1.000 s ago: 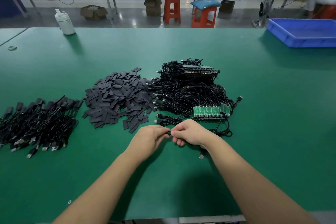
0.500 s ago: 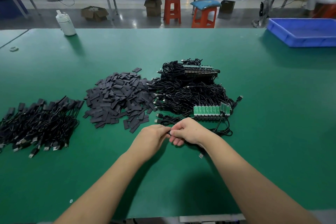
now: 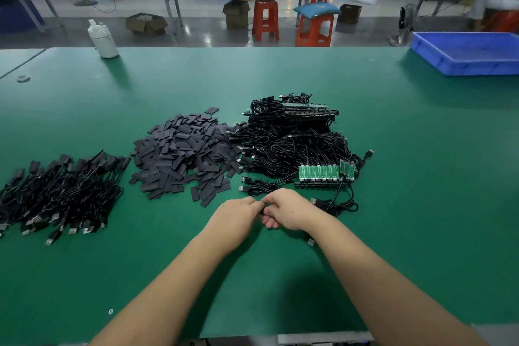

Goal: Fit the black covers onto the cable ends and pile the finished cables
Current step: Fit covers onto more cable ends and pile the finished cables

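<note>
The person works at the near middle of the green table point(image 3: 393, 126), with both hands brought together. The left hand point(image 3: 237, 215) and the right hand point(image 3: 289, 212) have their fingers curled around one small black piece between them, probably a cover going onto a cable end; the piece itself is almost hidden. The materials lie in reach: the loose black covers point(image 3: 182, 149) just beyond the left hand, the unfinished cables point(image 3: 295, 146) with green boards point(image 3: 323, 172) beyond the right hand. The finished cables point(image 3: 56, 194) are piled well apart on the left, I think to keep done work separate.
</note>
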{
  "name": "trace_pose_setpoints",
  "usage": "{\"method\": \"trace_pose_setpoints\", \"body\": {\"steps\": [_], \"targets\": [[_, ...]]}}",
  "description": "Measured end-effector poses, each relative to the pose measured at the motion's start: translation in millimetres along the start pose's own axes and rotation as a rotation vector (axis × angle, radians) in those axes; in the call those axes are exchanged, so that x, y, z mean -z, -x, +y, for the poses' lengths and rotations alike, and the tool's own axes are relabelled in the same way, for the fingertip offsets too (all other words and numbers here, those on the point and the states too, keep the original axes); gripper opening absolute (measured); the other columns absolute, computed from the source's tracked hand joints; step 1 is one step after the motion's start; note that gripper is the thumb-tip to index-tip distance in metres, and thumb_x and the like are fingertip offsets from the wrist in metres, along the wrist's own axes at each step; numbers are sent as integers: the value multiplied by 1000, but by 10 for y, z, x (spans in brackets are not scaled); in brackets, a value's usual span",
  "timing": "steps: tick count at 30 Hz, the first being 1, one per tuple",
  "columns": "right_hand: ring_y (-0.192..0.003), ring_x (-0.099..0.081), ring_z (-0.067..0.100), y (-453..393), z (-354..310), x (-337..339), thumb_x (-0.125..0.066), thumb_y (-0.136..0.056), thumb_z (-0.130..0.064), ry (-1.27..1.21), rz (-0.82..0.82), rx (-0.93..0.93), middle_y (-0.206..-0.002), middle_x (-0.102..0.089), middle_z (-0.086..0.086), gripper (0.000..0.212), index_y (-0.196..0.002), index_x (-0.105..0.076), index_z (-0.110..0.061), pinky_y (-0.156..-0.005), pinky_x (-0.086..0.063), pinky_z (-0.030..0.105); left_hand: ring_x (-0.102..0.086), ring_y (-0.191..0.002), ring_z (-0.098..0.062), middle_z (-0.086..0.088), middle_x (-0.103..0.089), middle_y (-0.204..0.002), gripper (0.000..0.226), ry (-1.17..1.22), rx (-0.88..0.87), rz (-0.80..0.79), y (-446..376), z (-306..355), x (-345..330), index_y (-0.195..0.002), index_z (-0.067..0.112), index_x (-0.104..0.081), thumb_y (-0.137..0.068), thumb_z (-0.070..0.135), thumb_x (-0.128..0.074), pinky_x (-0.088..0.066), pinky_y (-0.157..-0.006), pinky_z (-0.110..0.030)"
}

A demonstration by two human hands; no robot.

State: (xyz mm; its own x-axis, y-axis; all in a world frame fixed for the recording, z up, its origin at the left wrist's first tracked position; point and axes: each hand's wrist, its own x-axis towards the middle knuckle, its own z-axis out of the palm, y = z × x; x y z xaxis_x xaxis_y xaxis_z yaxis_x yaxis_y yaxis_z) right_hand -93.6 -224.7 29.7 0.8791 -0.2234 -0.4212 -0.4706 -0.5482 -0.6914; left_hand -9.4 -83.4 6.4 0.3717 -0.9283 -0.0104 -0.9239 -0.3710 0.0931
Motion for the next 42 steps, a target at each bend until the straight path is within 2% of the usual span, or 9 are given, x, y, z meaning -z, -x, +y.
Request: {"method": "trace_pose_setpoints", "body": {"steps": [3,7,12,20,25,30,35,38,42], "targets": [[-78,-66,19,4,4,-16,-44,-102,-1,-40,26,-29,-97,-73,18,25,-117,-64,3,-84,-60,39,-62,-99,-24,2,-56,-119,39,86,39,68,-7,7,-54,-132,21,-51,-94,16,-54,-50,-84,-37],[-78,-67,19,-1,-9,9,-48,-103,-4,-237,155,-24,-90,-71,11,24,-121,-62,3,-82,-60,37,-69,-92,-13,9,-61,-121,55,823,421,355,-23,21,-69,-137,25,-48,-88,22,-72,-54,-87,-30],[-89,-72,12,-6,-120,25,-49,-104,-9,-600,338,43,-99,-74,2,22,-125,-54,-6,-82,-58,23,-70,-101,-26,-3,-75,-106,28,1548,465,111,-31,104,-88,-125,17,-63,-98,25,-60,-55,-90,-38],[-89,-69,-2,-13,-242,-29,-52,-103,-19,-792,380,89,-98,-76,-11,9,-104,-57,-26,-66,-50,12,-72,-75,-22,-8,-72,-84,16,1427,451,165,28,184,-79,-111,11,-67,-99,14,-57,-57,-70,-35],[-81,-67,16,91,-19,152,-56,-99,-25,-167,643,78,-95,-69,-14,20,-118,-64,-23,-72,-56,29,-66,-70,-16,-6,-74,-80,16,1236,560,286,253,-221,170,-95,24,-74,-98,22,-58,-57,-73,-38],[-112,-49,36,318,557,497,-64,-90,-16,312,1118,-121,-118,-60,15,31,-121,-66,-13,-96,-38,45,-58,-61,-17,1,-70,-81,13,727,800,356,693,-1217,405,-99,22,-70,-97,27,-58,-49,-57,-30],[-118,-49,35,437,964,666,-62,-97,-32,249,893,-391,-134,-48,18,45,-138,-54,-16,-93,-46,43,-62,-79,-33,-16,-71,-100,26,93,1000,348,1125,-2246,506,-116,18,-65,-98,30,-51,-48,-63,-34],[-86,-55,24,401,994,622,-62,-98,-31,213,865,-382,-126,-56,13,36,-130,-59,-17,-64,-42,30,-62,-98,-40,-19,-65,-117,36,14,1066,189,1216,-2542,436,-128,15,-60,-98,35,-55,-53,-74,-42],[-89,-60,23,341,958,600,-63,-96,-42,100,895,-342,-112,-62,6,41,-126,-59,-15,-66,-47,32,-58,-102,-41,-18,-50,-124,47,-21,1111,134,1176,-2559,374,-132,19,-57,-92,42,-65,-53,-76,-46]]}}
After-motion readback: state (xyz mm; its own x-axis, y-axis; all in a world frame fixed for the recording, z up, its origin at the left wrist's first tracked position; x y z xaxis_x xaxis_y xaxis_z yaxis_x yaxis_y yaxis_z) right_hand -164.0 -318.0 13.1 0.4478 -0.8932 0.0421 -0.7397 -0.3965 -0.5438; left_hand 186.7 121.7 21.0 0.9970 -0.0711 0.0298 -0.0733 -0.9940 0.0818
